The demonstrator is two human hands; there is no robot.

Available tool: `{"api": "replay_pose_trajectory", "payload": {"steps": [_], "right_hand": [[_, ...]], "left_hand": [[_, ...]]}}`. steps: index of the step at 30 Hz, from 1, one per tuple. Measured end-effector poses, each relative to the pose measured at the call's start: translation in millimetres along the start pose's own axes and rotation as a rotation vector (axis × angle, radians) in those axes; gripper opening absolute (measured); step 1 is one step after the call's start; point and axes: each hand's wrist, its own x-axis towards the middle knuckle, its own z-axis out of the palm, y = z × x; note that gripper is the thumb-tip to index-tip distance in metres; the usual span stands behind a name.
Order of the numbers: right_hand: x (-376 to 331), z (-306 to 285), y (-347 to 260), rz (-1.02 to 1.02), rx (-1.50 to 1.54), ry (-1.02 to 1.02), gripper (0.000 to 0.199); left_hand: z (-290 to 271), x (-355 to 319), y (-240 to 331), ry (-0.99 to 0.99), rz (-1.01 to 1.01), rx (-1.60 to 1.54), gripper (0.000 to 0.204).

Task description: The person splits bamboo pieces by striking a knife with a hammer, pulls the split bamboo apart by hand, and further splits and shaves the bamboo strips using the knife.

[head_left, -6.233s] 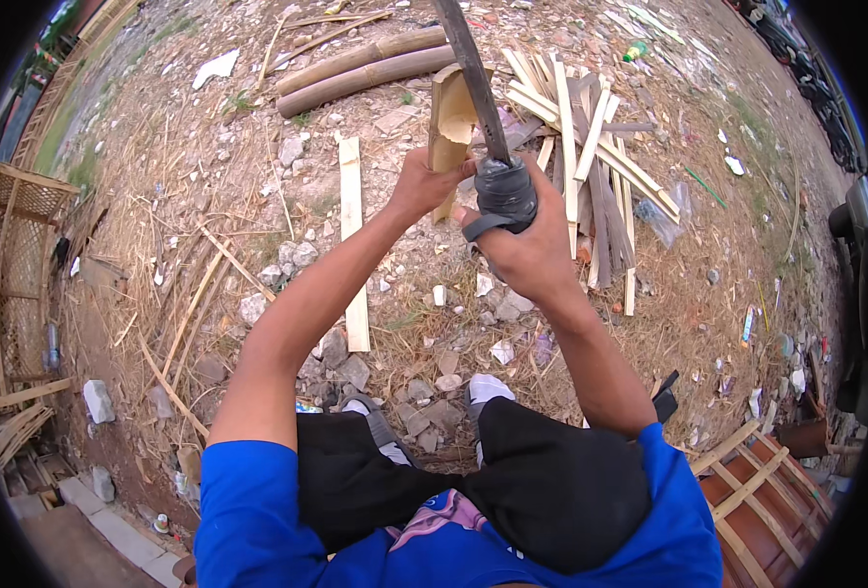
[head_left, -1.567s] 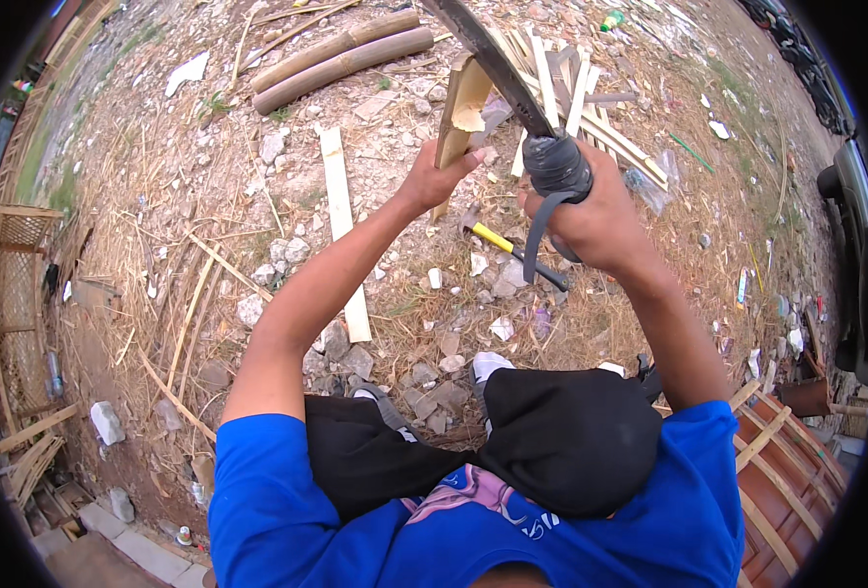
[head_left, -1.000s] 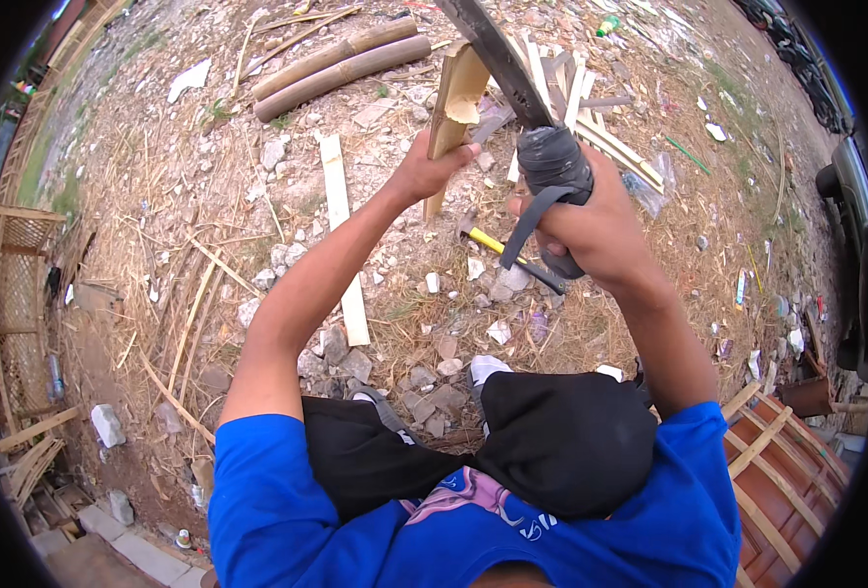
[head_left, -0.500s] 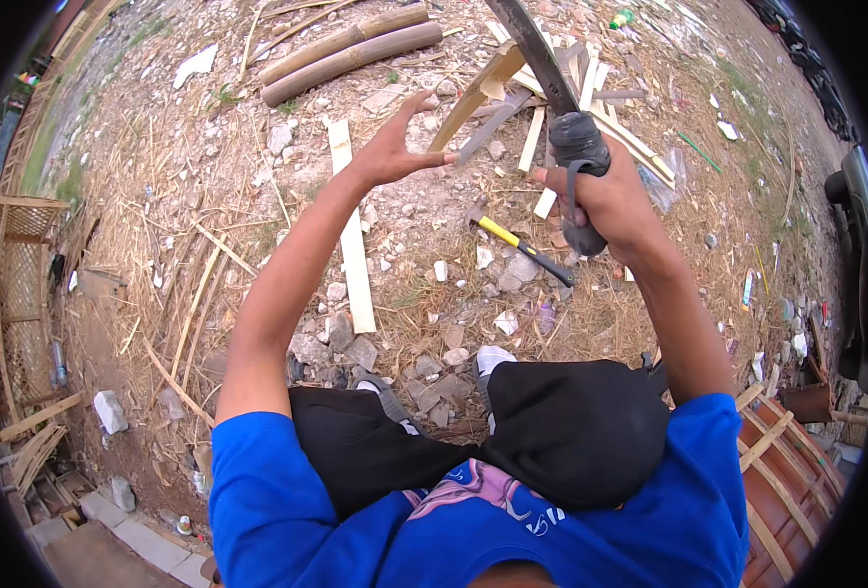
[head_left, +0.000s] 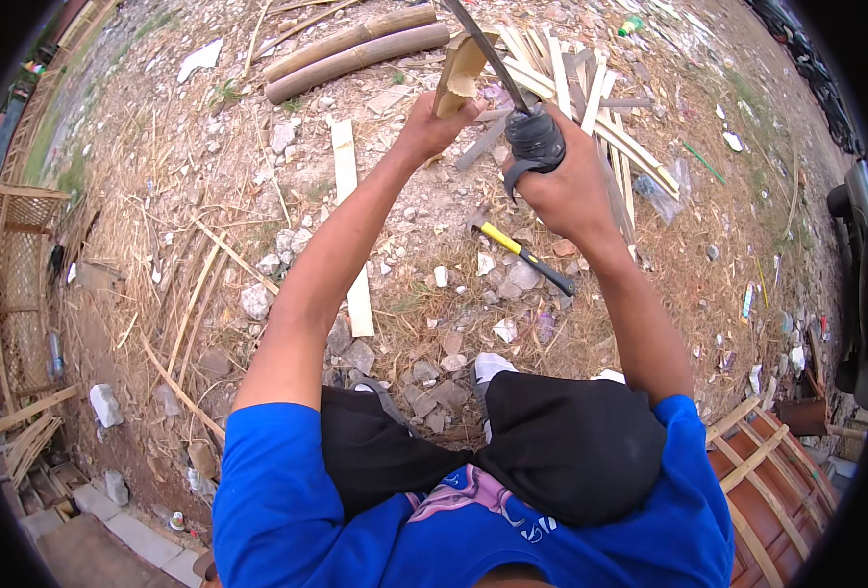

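My left hand (head_left: 431, 127) is closed around the lower end of a split bamboo piece (head_left: 461, 76), raised in front of me. In my right hand (head_left: 569, 181) is a machete, its dark handle (head_left: 536, 140) wrapped in black with a loose strap. The machete's long blade (head_left: 494, 57) slants up and left, crossing close beside the bamboo's upper part; whether they touch I cannot tell. On the ground below my hands lies a hammer (head_left: 520, 253) with a yellow and black handle. A pale flat bamboo strip (head_left: 353, 230) lies beneath my left forearm.
Two thick bamboo poles (head_left: 355, 57) lie at the far left. Split strips (head_left: 640, 155) are piled beyond my right hand. Stones (head_left: 444, 397) surround my shoes. A lattice panel (head_left: 17, 294) stands at the left, a brown slatted object (head_left: 772, 480) at the lower right.
My left hand, open before, has closed on the bamboo piece. My right hand has moved left with the machete, bringing the blade beside the bamboo, which now stands more upright.
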Motion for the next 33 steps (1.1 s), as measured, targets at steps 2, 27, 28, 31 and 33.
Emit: {"api": "replay_pose_trajectory", "payload": {"steps": [2,27,28,31,33], "right_hand": [[0.1,2.0,2.2,-0.045,0.019,0.022,0.025],[40.0,-55.1,-10.9,0.366,0.287,-0.271,0.013],[32.2,-56.0,-13.5,0.411,0.301,-0.224,0.017],[13.4,-54.7,-9.9,0.404,0.338,-0.241,0.020],[6.9,-45.9,-15.5,0.373,0.253,-0.314,0.022]], "left_hand": [[-1.5,-0.8,-0.7,-0.008,0.004,0.011,0.024],[-72.8,-40.1,-11.0,-0.271,-0.236,0.410,0.137],[-69.5,-51.7,-12.1,-0.309,-0.250,0.412,0.132],[-52.0,-50.7,16.1,-0.347,-0.149,0.356,0.123],[-33.9,-52.9,3.6,-0.212,0.018,0.279,0.089]]}}
